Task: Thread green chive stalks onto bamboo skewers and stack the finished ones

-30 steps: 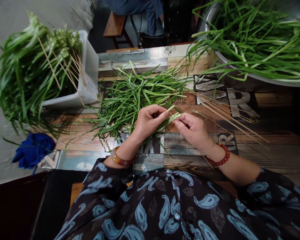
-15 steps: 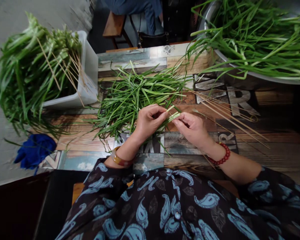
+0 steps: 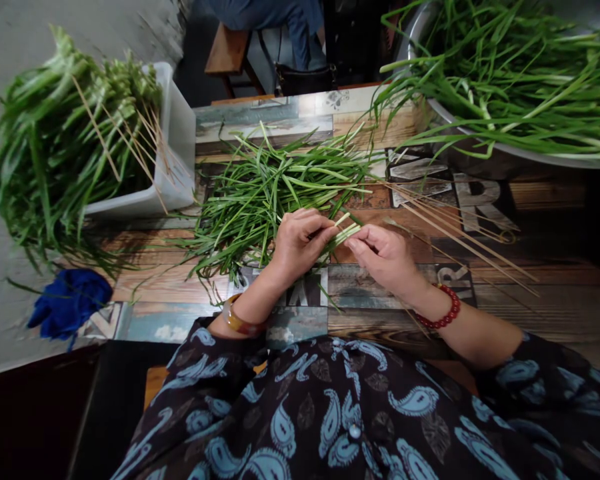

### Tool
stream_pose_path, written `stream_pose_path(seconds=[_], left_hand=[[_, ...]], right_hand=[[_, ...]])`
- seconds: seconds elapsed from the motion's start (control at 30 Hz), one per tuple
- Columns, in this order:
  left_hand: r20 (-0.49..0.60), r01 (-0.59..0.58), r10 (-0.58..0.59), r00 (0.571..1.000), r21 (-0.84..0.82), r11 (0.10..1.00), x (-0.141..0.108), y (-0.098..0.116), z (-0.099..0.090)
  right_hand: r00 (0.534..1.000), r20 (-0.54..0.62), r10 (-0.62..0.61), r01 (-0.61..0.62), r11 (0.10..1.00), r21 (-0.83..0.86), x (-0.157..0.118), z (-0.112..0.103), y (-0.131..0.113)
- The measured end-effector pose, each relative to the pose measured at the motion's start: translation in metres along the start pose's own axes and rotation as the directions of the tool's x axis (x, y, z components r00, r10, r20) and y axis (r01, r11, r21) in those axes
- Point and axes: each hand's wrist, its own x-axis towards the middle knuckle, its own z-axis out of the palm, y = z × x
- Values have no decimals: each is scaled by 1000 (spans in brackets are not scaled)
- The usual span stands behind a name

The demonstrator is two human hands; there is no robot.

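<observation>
We pinch a small bundle of garlic chives (image 3: 348, 231) near its pale ends, the fingers of our left hand (image 3: 301, 244) closed around the stalks. Our right hand (image 3: 384, 259) has thumb and finger closed on the cut tips. The bundle is over the counter (image 3: 540, 327), beside the larger leafy pile (image 3: 280, 177); bamboo skewers (image 3: 467, 238) lie rightward.
</observation>
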Motion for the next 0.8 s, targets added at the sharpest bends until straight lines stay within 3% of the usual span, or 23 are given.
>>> stream_pose_path(seconds=[0.3,0.53,0.67,0.8], left_hand=[[109,-72,64,992,72,995,0,-1,-3],[47,-78,69,996,218,973,0,2,-12],[211,-169,148,966,84,982,2,3,-12],[261,-46,61,963,-62,997,1,6,-11]], right_hand=[[1000,7,15,-15,999,32,0,0,2],[999,39,31,-35,992,119,1,-1,1],[999,45,4,-8,996,86,0,-1,0],[999,47,23,-27,994,105,0,1,2]])
